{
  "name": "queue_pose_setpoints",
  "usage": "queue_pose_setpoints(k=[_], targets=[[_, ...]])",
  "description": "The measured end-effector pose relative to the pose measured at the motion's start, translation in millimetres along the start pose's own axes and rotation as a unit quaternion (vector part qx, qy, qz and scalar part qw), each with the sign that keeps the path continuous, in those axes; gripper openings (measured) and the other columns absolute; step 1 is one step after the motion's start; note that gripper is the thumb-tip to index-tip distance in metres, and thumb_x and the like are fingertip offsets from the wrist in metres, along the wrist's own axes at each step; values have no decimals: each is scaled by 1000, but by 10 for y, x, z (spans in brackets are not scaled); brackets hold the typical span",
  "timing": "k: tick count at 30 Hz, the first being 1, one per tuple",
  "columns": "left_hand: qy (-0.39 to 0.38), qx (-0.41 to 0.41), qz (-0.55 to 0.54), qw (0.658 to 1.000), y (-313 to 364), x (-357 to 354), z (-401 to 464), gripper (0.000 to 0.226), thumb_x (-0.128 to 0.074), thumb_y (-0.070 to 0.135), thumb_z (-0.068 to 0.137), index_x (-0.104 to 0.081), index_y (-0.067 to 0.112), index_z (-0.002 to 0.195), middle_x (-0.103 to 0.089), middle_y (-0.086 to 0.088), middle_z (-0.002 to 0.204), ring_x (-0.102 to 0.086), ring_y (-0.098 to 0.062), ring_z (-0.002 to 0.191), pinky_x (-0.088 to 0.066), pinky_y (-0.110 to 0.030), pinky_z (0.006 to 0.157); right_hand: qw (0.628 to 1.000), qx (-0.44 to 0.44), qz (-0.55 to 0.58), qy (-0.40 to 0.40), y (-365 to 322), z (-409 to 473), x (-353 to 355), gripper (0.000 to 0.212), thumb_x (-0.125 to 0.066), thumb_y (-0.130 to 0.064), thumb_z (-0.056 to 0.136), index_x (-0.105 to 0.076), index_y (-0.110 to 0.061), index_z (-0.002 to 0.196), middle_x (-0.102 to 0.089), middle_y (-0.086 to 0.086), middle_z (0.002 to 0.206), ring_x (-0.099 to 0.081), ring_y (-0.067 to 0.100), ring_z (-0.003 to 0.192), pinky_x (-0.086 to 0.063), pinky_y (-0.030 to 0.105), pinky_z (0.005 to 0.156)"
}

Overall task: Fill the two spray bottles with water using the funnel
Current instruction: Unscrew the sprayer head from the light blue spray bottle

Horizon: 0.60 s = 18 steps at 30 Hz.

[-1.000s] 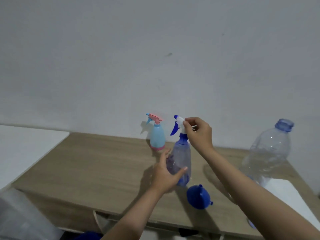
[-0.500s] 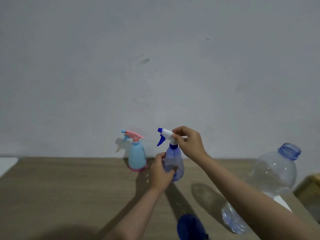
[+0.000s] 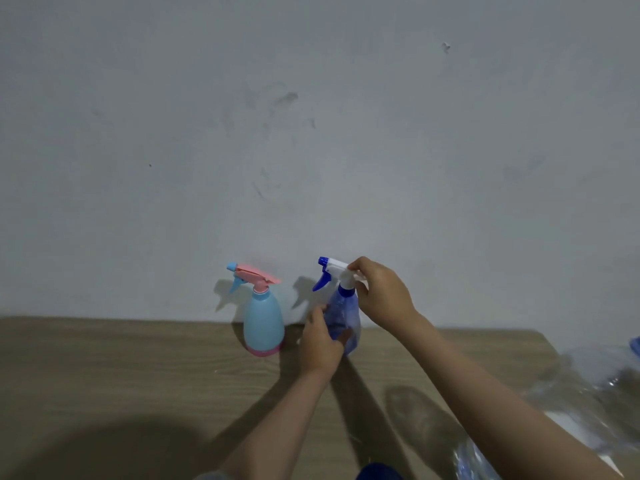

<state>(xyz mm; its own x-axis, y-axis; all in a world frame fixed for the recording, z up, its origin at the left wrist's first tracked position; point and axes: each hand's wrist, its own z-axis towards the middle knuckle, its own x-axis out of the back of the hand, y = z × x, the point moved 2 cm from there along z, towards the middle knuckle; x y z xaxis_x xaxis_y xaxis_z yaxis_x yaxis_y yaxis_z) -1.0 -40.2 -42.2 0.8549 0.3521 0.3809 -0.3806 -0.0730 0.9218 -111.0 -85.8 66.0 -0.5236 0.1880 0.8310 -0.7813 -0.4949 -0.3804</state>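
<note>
A clear blue spray bottle (image 3: 341,315) stands on the wooden table (image 3: 138,368) near the wall. My left hand (image 3: 320,341) grips its body from the near side. My right hand (image 3: 381,294) pinches its white and blue spray head (image 3: 334,273) at the neck. To its left stands a light blue spray bottle (image 3: 263,322) with a pink top, untouched. The rim of the blue funnel (image 3: 379,472) peeks in at the bottom edge. A large clear water bottle (image 3: 585,393) with a blue neck sits blurred at the right, partly behind my right arm.
A plain grey wall (image 3: 311,133) rises right behind the two spray bottles. Something white (image 3: 568,426) lies on the table under the water bottle at the right. My shadow falls on the near left part of the table.
The view has tilted up and come closer, so the funnel has slid almost out at the bottom. Both hands have stayed on the blue spray bottle.
</note>
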Motion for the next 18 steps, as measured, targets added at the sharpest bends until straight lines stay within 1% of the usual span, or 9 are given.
queue_pose_setpoints(k=[2, 4, 6, 7, 9, 11, 13, 15, 18], targets=[[-5, -7, 2, 1000, -17, 25, -47, 56, -77, 32, 77, -47, 19, 123, -59, 3, 122, -58, -14, 109, -52, -34, 92, 999, 11, -11, 32, -44, -50, -6, 21, -62, -7, 84, -59, -7, 105, -62, 9, 107, -57, 27, 94, -54, 41, 69], [13, -16, 1, 1000, -26, 88, -142, 60, -77, 32, 77, -47, 16, 127, -57, 1, 126, -55, -16, 114, -50, -32, 95, 993, 54, -19, 103, -117, -93, -4, 20, -67, -4, 79, -63, -4, 98, -63, 11, 104, -59, 30, 93, -54, 38, 62], [74, -40, 32, 996, -57, 204, -243, 55, -77, 25, 77, -51, 11, 123, -53, -2, 123, -54, -18, 111, -47, -27, 90, 980, 112, 3, 163, -254, -106, -15, 14, -67, -1, 78, -65, -3, 92, -64, 10, 95, -60, 28, 86, -52, 33, 59], [117, -52, 53, 990, -86, 278, -288, 52, -79, 21, 75, -54, 9, 119, -53, -4, 119, -54, -20, 108, -47, -29, 87, 976, 140, 19, 164, -347, -97, -43, 12, -65, 0, 79, -65, -3, 91, -65, 10, 92, -61, 27, 83, -51, 31, 60], [199, -62, 82, 975, -154, 446, -336, 51, -83, 16, 68, -57, 5, 111, -53, -10, 113, -56, -29, 102, -51, -41, 84, 975, 176, 58, 123, -547, -49, -152, 14, -61, -2, 81, -66, -3, 94, -66, 9, 91, -62, 26, 85, -48, 26, 70], [248, -40, 118, 961, -217, 631, -330, 59, -86, 21, 66, -57, 3, 113, -55, -16, 112, -56, -33, 102, -52, -47, 84, 981, 163, 97, 50, -716, 19, -319, 21, -60, -6, 84, -65, -4, 105, -67, 9, 101, -63, 25, 95, -44, 21, 81], [245, 3, 150, 958, -243, 812, -282, 71, -86, 31, 65, -53, 5, 123, -54, -14, 120, -52, -30, 108, -52, -45, 85, 986, 117, 115, -26, -837, 90, -511, 31, -57, -13, 90, -58, -10, 121, -62, 7, 118, -58, 21, 108, -43, 24, 90], [221, 35, 153, 963, -290, 955, -188, 79, -85, 37, 65, -46, 12, 129, -53, -7, 125, -50, -25, 113, -54, -44, 86, 989, 73, 109, -74, -922, 175, -686, 38, -55, -19, 93, -51, -14, 130, -57, 6, 127, -54, 20, 115, -46, 30, 95], [173, 55, 142, 973, -323, 1092, -25, 76, -84, 34, 66, -43, 22, 128, -57, 0, 124, -57, -20, 111, -57, -39, 83, 987, 8, 130, -93, -1019, 283, -863, 34, -57, -20, 93, -54, -11, 125, -62, 8, 120, -59, 24, 107, -50, 35, 91]])
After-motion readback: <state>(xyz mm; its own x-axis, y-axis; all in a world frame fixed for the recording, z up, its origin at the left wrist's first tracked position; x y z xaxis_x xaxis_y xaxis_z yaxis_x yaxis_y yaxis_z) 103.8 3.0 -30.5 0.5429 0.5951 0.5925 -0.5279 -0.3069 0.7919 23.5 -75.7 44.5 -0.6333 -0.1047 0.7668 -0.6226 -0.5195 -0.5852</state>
